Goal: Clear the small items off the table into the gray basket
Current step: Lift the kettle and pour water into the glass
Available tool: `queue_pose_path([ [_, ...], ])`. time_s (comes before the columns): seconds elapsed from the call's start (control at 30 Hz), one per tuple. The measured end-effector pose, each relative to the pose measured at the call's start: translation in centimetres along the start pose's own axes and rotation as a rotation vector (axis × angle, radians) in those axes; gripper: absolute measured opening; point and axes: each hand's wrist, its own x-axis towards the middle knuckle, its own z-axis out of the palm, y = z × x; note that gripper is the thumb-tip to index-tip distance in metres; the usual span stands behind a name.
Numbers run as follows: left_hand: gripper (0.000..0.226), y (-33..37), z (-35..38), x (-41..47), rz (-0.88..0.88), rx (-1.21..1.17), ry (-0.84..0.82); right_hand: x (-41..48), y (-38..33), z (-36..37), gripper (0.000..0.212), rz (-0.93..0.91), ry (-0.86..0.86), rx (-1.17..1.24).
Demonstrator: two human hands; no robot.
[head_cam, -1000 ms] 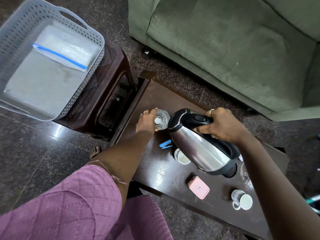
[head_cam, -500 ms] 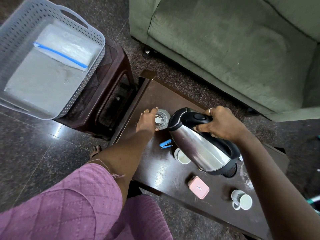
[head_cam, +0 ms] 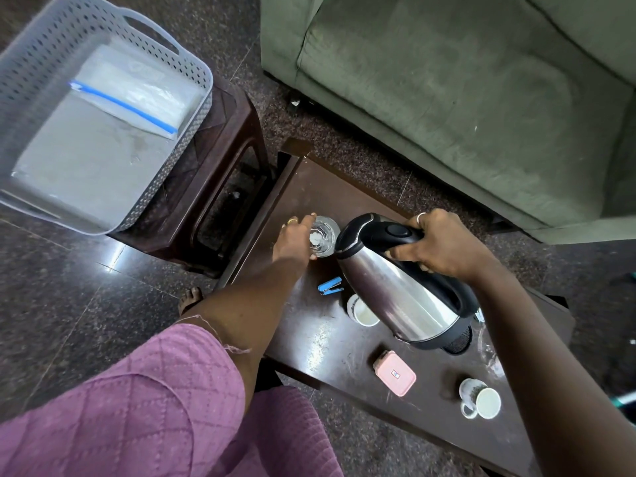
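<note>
two hands: left hand (head_cam: 296, 241) round glass (head_cam: 324, 235), right hand (head_cam: 442, 246) round kettle (head_cam: 395, 297); box (head_cam: 394, 373) label illegible

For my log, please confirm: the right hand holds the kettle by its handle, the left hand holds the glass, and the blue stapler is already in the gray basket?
Not quite: the head view shows the blue stapler lying on the table, not in the gray basket. The rest is right.

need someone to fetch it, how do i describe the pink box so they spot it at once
Find the dark table in front of the green sofa. On it, just nearer the camera than the steel kettle in the right hand, lies the pink box. It is the only flat, pink, rounded-square thing; the mug to its right is white and round.
</note>
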Motion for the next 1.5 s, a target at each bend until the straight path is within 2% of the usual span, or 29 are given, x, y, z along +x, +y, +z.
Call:
queue_pose_path([
  [0.37,0.086,0.0,-0.1,-0.1,-0.002,-0.024,0.006,0.3,-0.4,-0.1,0.014,0.001,0.005,0.025],
  [0.8,0.086,-0.1,-0.3,-0.1,0.005,-0.015,-0.019,1.1,-0.3,0.2,0.021,0.012,0.018,-0.005],
  [1.27,0.086,-0.5,0.0,0.2,0.018,-0.041,-0.003,0.3,-0.7,0.5,0.019,0.023,0.022,0.013],
  [1.5,0.101,-1.0,-0.8,-0.1,0.023,-0.072,-0.083,-1.1,0.4,0.9,0.019,0.051,0.077,0.091],
])
